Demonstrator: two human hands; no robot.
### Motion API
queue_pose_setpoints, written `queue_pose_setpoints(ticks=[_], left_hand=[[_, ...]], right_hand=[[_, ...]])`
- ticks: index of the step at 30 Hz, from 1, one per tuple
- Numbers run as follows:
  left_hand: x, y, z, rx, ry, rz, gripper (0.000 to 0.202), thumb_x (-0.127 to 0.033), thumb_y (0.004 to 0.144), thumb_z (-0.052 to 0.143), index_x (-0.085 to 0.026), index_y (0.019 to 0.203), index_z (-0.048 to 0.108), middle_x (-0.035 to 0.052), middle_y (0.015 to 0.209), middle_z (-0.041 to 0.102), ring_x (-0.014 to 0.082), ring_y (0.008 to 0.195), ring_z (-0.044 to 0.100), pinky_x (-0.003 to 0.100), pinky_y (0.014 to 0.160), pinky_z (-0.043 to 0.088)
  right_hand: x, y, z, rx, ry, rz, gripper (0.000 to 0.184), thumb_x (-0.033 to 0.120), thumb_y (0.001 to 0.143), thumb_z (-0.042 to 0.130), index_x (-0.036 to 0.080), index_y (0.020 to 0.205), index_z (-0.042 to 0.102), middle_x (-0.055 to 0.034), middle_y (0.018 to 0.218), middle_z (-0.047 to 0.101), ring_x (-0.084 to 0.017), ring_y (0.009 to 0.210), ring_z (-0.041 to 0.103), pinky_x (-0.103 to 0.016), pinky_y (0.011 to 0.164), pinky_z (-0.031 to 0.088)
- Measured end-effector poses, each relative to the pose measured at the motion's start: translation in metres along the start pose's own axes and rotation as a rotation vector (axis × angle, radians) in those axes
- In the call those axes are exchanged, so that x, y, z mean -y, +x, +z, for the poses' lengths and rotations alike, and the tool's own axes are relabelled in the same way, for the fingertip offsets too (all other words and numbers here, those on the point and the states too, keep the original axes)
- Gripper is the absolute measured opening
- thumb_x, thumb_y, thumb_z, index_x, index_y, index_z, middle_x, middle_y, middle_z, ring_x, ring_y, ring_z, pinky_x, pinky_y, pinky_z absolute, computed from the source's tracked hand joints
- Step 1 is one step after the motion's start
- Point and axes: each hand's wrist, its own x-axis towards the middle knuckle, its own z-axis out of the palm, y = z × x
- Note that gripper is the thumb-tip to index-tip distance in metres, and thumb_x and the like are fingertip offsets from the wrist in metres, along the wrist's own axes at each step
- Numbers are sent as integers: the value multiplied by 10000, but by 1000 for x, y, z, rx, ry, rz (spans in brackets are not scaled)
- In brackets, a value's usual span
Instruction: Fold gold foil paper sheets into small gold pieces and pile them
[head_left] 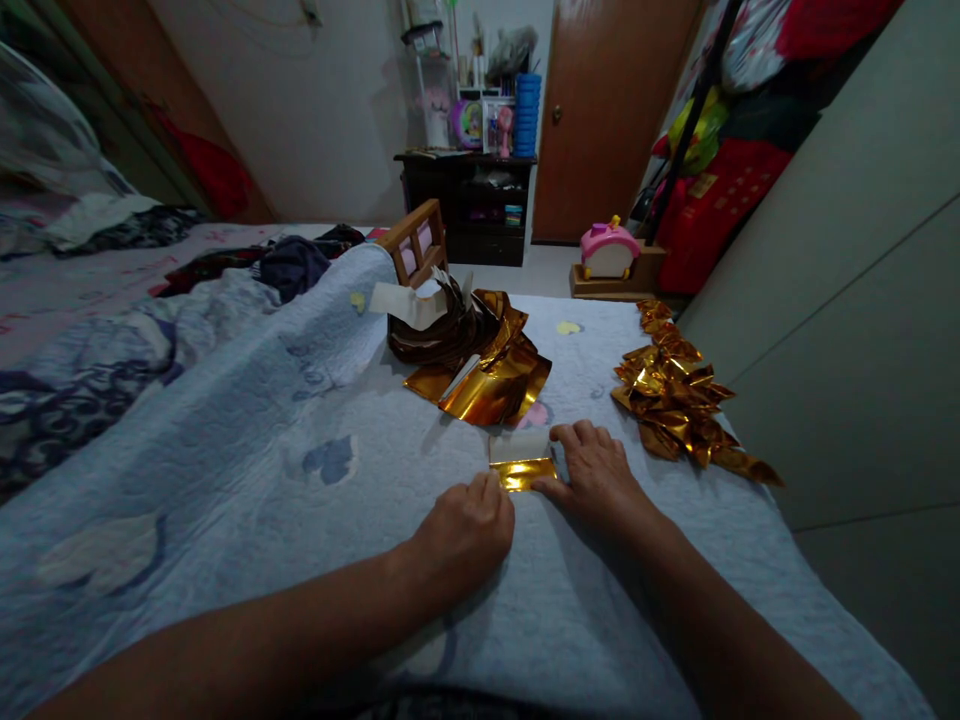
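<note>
A small sheet of gold foil paper (527, 474) lies flat on the blue quilt (352, 560), its lower part shiny gold and its upper part pale. At its lower left corner my left hand (474, 522) is closed, thumb and fingers pinching the edge. My right hand (600, 465) is around the right edge, with the thumb at the lower corner and the fingers curled at the upper one. Beyond the hands sits a loose stack of gold foil sheets (499, 385), some showing a pale back. To the right is a pile of folded gold foil pieces (679, 395).
Crumpled clothes (292, 267) lie on the bed at the left. A wooden rail (412, 240) stands behind the foil stack. Further back are a dark cabinet (465, 200), a brown door (600, 120) and a pink toy (609, 250). A pale cabinet wall (847, 300) borders the right side.
</note>
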Motion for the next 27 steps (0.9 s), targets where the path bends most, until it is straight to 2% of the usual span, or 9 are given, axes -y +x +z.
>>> queue_pose_setpoints(ticks=[6,9,13,18,23,27], left_hand=[[0,0,-4,27,-17,-5,229,-2,880,475,-69,958,679,181,933,704,281,839,698,360,614,600],[2,0,1,-20,0,5,212,-10,874,487,-79,933,679,171,909,702,287,805,691,364,583,586],[9,2,9,-111,-12,37,168,-36,884,514,-112,875,664,128,860,694,263,748,676,367,595,577],[14,5,10,-162,-32,28,143,-49,894,536,-130,844,643,83,790,669,246,719,668,354,604,566],[13,5,9,-169,-33,27,136,-53,899,537,-128,866,646,85,806,672,245,730,666,347,603,555],[13,5,9,-182,-49,18,133,-54,897,549,-134,839,637,77,803,671,239,723,663,344,602,557]], right_hand=[[-16,4,-2,83,45,-14,482,399,791,775,232,1195,572,-108,1139,596,-323,1030,537,-373,777,363],[-22,4,-2,106,87,-25,421,348,808,740,230,1173,565,-112,1151,593,-320,1031,540,-372,776,367],[-28,2,-4,66,172,-65,305,262,806,659,215,1086,550,-98,1094,601,-289,982,538,-373,785,378],[-24,5,-7,26,310,-84,221,223,771,599,208,980,526,-82,973,592,-251,885,525,-368,778,394],[-14,10,-10,-18,492,-39,237,217,781,542,194,1017,554,-87,966,611,-238,884,544,-366,793,418],[-11,11,-12,-15,513,43,202,230,844,489,170,1016,577,-88,896,629,-246,870,555,-370,781,414]])
